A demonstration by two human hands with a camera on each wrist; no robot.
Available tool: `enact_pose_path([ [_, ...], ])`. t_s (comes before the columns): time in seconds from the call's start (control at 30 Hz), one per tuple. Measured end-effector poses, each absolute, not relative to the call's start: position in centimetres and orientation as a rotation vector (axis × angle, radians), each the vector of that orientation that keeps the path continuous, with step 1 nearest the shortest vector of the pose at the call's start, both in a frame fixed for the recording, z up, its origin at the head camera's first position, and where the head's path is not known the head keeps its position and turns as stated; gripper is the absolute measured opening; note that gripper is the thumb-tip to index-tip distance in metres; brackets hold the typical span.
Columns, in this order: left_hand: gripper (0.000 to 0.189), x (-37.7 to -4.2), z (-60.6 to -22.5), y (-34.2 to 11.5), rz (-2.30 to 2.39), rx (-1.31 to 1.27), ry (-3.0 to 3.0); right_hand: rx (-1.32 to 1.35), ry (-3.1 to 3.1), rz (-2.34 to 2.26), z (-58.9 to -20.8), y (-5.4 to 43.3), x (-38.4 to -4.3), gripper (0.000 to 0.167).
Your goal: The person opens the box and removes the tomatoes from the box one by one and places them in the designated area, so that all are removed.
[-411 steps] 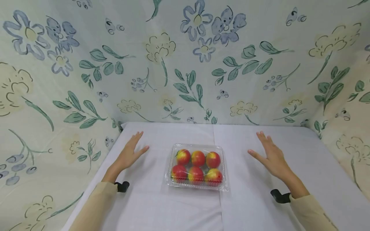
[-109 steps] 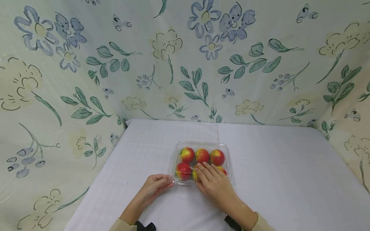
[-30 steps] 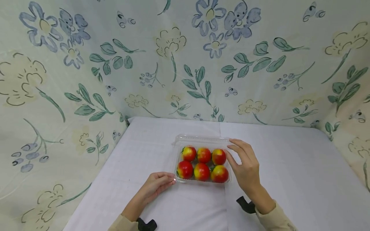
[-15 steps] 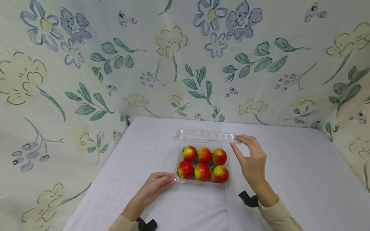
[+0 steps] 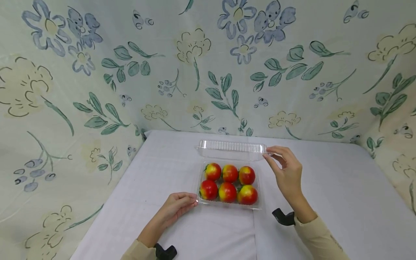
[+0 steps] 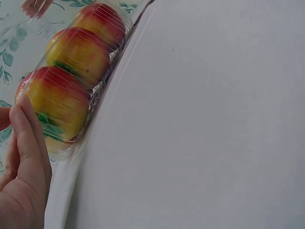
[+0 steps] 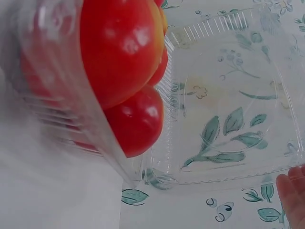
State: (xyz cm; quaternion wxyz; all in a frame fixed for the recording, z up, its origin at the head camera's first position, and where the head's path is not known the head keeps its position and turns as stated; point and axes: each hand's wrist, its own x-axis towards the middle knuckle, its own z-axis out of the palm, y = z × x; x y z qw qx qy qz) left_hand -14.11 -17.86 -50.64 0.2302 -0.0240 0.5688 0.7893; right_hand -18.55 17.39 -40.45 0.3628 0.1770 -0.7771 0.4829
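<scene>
A clear plastic clamshell box point(image 5: 224, 206) rests on the white-covered table, holding several round red-and-yellow fruits point(image 5: 227, 192) in two rows. Its hinged lid point(image 5: 232, 146) is raised and stands up behind the fruits. My left hand point(image 5: 177, 209) pinches the front left corner of the box. At the lid's right edge, my right hand point(image 5: 287, 173) grips the rim between thumb and fingers. In the left wrist view, fruits point(image 6: 66, 102) with bits of green leaf show through the ribbed wall. The right wrist view shows the lid point(image 7: 224, 90) spread away from the fruits, fingertips point(image 7: 293, 188) at its edge.
White cloth point(image 5: 334, 187) covers the table around the box. A floral curtain point(image 5: 156, 90) hangs behind the table and along both sides. Each wrist wears a black camera mount, such as the right one point(image 5: 283, 217).
Earlier both hands were apart from the closed box, then the left took its corner and the right lay over the lid. Over the last second the right hand swung the lid up and back.
</scene>
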Motion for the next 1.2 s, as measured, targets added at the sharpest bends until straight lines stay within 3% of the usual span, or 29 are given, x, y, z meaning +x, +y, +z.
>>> enact_pose_path([
  [0.57, 0.023, -14.2, -50.5, -17.8, 2.167, -0.068, 1.560, 0.388, -2.000, 1.661, -42.1, 19.7, -21.1, 0.018],
  [1.2, 0.023, -14.1, -50.6, -17.8, 2.153, -0.085, 1.558, 0.250, -2.084, 1.809, -44.3, 19.9, -23.5, 0.025],
])
